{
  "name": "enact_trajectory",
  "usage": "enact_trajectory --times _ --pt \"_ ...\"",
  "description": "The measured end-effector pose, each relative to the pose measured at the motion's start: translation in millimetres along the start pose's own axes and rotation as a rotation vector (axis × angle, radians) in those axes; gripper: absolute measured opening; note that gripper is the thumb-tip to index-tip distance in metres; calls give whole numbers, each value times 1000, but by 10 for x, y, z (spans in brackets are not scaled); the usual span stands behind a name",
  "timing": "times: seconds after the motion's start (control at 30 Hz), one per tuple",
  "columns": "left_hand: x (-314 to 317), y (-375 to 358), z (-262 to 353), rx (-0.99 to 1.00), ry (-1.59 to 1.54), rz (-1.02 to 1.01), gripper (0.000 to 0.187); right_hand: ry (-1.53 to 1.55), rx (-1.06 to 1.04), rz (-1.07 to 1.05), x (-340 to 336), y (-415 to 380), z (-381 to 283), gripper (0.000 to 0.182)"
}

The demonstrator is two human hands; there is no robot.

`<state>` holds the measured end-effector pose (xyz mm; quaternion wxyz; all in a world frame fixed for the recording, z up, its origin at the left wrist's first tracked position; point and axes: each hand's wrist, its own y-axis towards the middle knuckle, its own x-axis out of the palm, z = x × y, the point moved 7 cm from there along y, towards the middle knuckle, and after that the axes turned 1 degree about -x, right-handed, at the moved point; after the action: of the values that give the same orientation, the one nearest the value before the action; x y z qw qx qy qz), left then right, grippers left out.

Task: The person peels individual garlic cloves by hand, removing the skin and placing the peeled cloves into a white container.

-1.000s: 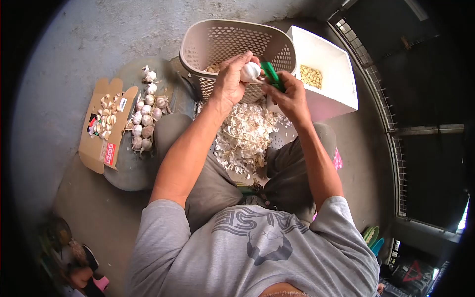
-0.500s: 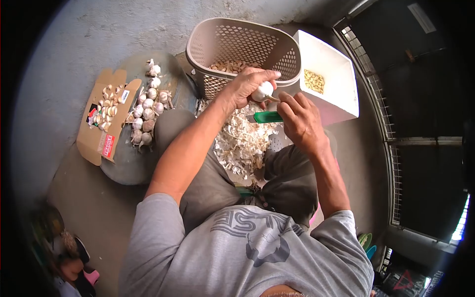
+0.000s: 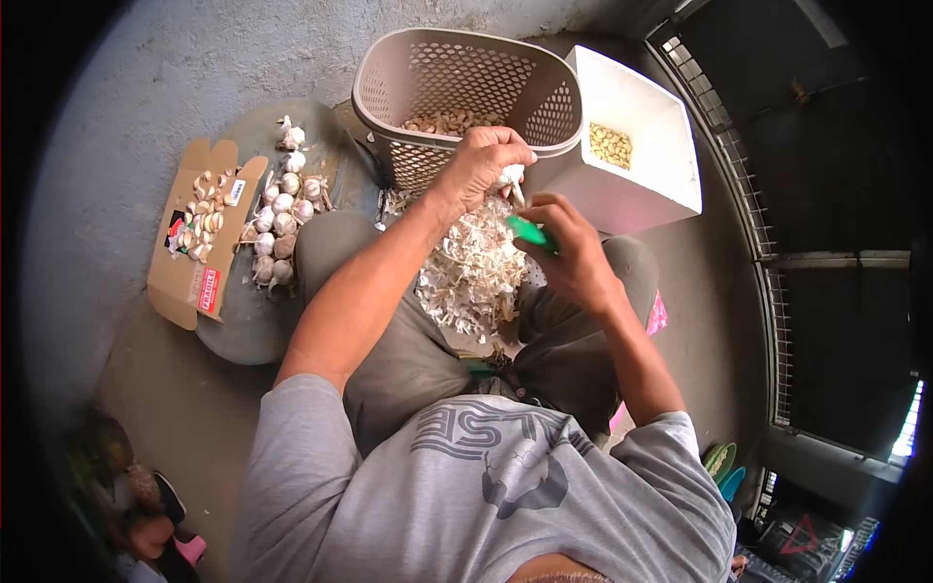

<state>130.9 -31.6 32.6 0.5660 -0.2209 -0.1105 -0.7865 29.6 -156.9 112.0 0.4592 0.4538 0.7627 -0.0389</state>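
Note:
My left hand is closed on a white garlic bulb, its stem pointing down toward my other hand, just in front of the basket. My right hand grips a green-handled knife, smeared by motion, a little below and right of the bulb. Under both hands lies a heap of garlic peelings. To the left, several whole garlic bulbs rest on a round grey surface, beside a cardboard box piece bearing loose cloves.
A tall perforated basket with cloves or scraps inside stands ahead. Right of it is a white foam box holding peeled cloves. A wall rises at the left, and a dark barred panel is at the right.
My right hand has moved down and slightly back from the bulb with the knife, whose handle has tilted. My left hand has shifted slightly left and now covers more of the bulb.

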Motion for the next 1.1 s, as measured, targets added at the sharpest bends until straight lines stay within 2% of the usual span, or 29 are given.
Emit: enact_trajectory --times 0.07,0.17,0.2,0.3,0.37,0.43,0.57,0.77,0.9,0.97,1.1 --pt "-29 26 38 55 9 -1 12 147 82 25 -120 -108 201 26" --pt "-33 10 112 112 155 40 13 402 565 -28 -253 -351 379 31" --pt "-35 0 121 85 198 49 15 321 581 -33 -301 -351 333 35" --pt "13 10 203 267 393 49 16 115 524 -47 -367 -334 235 34" --pt "54 -8 210 271 349 45 17 57 436 -62 -396 -262 129 33" --pt "74 -14 254 304 367 28 17 33 394 -66 -412 -177 71 32" --pt "153 -94 440 494 548 49 20 23 385 -74 -431 -5 16 33" --pt "143 -104 426 466 524 48 19 2 334 -95 -407 80 13 33" --pt "188 -152 500 544 626 55 18 -41 251 -118 -425 161 9 30" --pt "188 -168 510 606 677 69 17 -136 214 -171 -397 222 -22 32" --pt "100 -167 479 554 602 136 18 -311 46 -163 -294 200 -130 39"
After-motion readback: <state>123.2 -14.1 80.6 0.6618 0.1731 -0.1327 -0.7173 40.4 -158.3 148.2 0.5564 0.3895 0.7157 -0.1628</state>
